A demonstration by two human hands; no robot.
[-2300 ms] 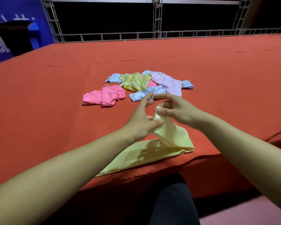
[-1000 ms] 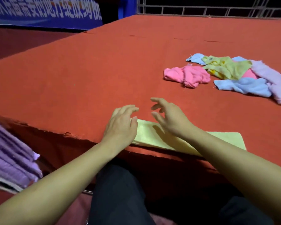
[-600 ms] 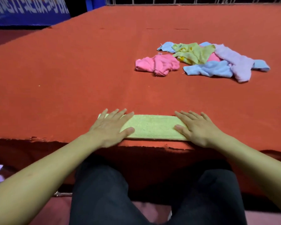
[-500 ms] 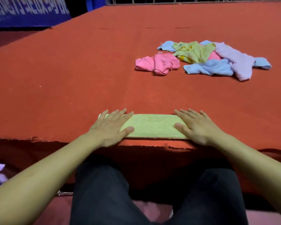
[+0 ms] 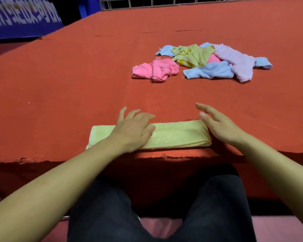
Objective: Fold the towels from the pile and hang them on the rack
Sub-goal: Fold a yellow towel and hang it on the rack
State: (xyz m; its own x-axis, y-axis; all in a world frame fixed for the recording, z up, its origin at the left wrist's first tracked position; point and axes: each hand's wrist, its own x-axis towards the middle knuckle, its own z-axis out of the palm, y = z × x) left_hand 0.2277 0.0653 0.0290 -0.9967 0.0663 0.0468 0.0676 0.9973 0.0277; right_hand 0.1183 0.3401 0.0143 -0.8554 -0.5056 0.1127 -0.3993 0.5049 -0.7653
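We see the folded yellow towel (image 5: pixel 175 135) lying as a long strip just inside the near edge of the red counter (image 5: pixel 59 88), parallel to it. Our left hand (image 5: pixel 131 128) rests flat on the strip's left part, fingers spread and straight, gripping nothing. Our right hand (image 5: pixel 217 124) hovers at the strip's right end, fingers extended and lifted; half a second ago it lay flat on the towel, and the left end it covered is now bare. Well beyond, across open red surface, sits the pile of towels (image 5: pixel 215 62), with a pink towel (image 5: pixel 156 69) just beside it.
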